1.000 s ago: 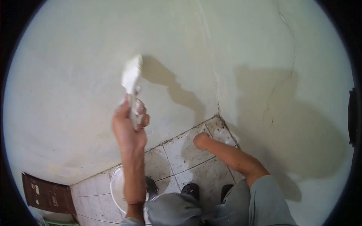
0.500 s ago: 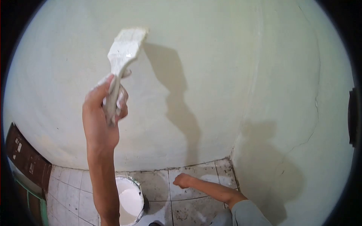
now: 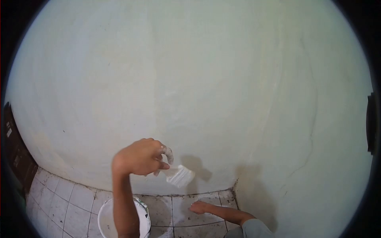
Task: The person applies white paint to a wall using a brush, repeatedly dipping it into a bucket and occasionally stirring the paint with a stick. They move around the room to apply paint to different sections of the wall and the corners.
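Observation:
My left hand (image 3: 145, 158) grips the handle of a white, paint-covered brush (image 3: 180, 176) with paint on the fingers. The wide bristle end points right and slightly down, in front of the lower part of the pale wall (image 3: 214, 99). Under my left forearm stands a round bucket (image 3: 144, 216) of white paint, partly hidden by the arm. My right hand (image 3: 198, 207) is low at the right, above the floor tiles, with its fingers curled; whether it holds anything is hidden.
Grey-white floor tiles (image 3: 77, 202) meet the wall at the bottom. A dark brown panel (image 3: 18, 148) stands at the left edge, and a dark object (image 3: 371, 123) is at the right edge. A thin crack runs down the right wall.
My left hand has come down from high on the wall, and the brush has turned from pointing up to pointing right. The view has shifted slightly.

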Demonstrator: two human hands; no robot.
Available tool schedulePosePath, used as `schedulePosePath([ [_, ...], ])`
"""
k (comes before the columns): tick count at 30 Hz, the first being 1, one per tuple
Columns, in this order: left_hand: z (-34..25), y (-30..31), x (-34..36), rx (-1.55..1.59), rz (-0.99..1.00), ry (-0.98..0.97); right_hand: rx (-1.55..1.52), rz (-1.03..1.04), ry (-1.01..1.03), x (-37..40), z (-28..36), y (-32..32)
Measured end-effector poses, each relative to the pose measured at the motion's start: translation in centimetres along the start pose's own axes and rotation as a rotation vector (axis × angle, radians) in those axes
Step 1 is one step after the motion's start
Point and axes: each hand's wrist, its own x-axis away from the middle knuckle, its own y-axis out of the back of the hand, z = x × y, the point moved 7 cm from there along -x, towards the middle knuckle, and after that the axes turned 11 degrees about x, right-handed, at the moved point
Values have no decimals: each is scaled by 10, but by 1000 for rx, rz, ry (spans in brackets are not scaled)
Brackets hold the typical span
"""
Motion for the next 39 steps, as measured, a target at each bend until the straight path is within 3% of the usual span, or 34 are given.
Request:
schedulePosePath([
  [3,9,-2,-15,-158,-147,54,-15,-16,8,22,-13,-18],
  [5,14,-1,-19,-191,-211,97,2,39,-4,46,-7,3],
  [9,18,7,-26,-121,-243,-56,24,290,-106,51,-11,-9],
  [13,14,6,-24,-128,-293,-153,5,320,-70,50,4,-8],
  [15,12,6,-24,-261,-543,-398,-32,362,3,46,9,-30],
  [16,8,5,-21,-181,-565,-425,-50,297,57,48,12,-36],
  [17,0,6,-20,-183,-424,-267,-75,233,121,51,14,-46],
  [18,-2,3,-21,-177,-412,-307,-83,291,131,51,7,-83],
  [19,-2,3,-17,-104,-486,-348,-19,433,90,55,20,-57],
  [20,0,-1,-18,-60,-500,-333,-24,397,179,55,25,-49],
  [22,5,-11,-33,27,-589,-371,94,516,95,54,23,-46],
  [23,2,-18,-40,-38,-809,-570,100,449,111,50,29,-19],
  [24,3,-29,-46,-78,-883,-628,87,403,119,50,25,-18],
  [26,1,-43,-63,-77,-837,-571,-162,-150,276,41,43,37],
  [28,2,-54,-77,-77,-790,-518,-187,-128,253,44,32,18],
  [29,3,-57,-82,-77,-777,-498,-155,83,205,51,19,-6],
  [31,4,-64,-91,-80,-752,-460,-164,163,166,55,15,-11],
  [33,4,-72,-99,-80,-723,-421,-259,-85,167,54,20,17],
  [35,9,-76,-104,-70,-693,-373,-267,-184,157,45,21,32],
  [39,11,-89,-126,-56,-627,-299,-226,-38,136,18,17,21],
])
